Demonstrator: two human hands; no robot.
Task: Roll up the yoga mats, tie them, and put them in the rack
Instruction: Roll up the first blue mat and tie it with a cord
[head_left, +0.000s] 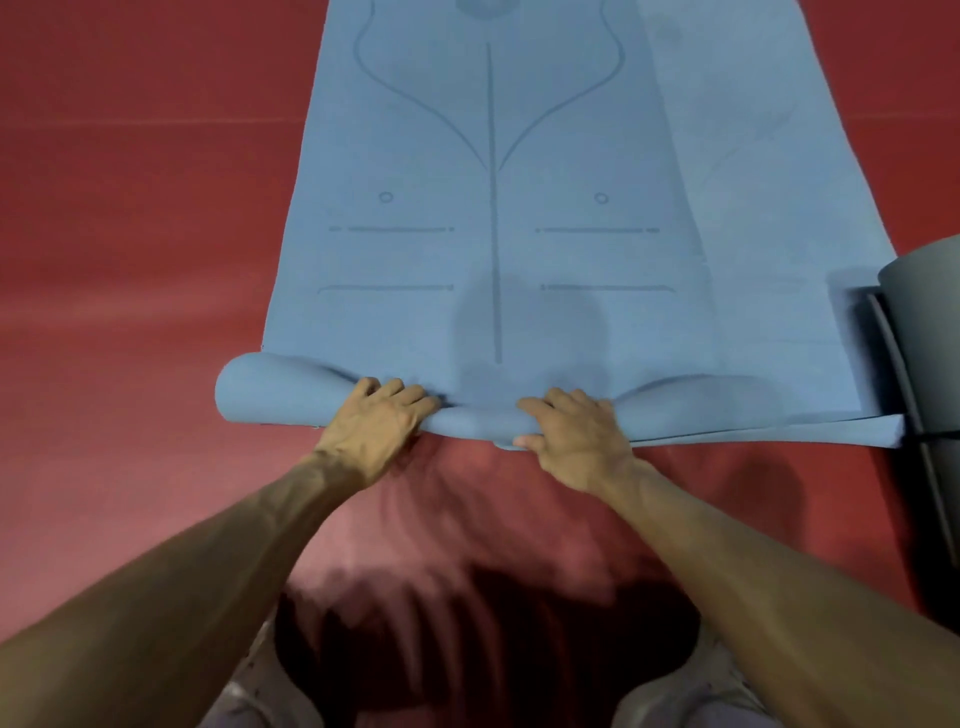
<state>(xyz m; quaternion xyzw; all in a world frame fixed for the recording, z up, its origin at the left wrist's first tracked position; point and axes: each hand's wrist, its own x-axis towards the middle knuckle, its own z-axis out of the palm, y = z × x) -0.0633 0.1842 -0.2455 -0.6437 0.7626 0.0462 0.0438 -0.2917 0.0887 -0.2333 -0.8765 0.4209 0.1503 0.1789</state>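
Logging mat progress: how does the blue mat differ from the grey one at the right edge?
The blue mat lies mostly flat, near end rolled; the grey mat is rolled up. The left hand and right hand grip the blue mat; none touches the grey mat.

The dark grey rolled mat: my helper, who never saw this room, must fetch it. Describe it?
A blue yoga mat with printed lines lies spread on the red floor. Off its right edge, near the end being rolled, sits the dark grey rolled mat, the only grey one.
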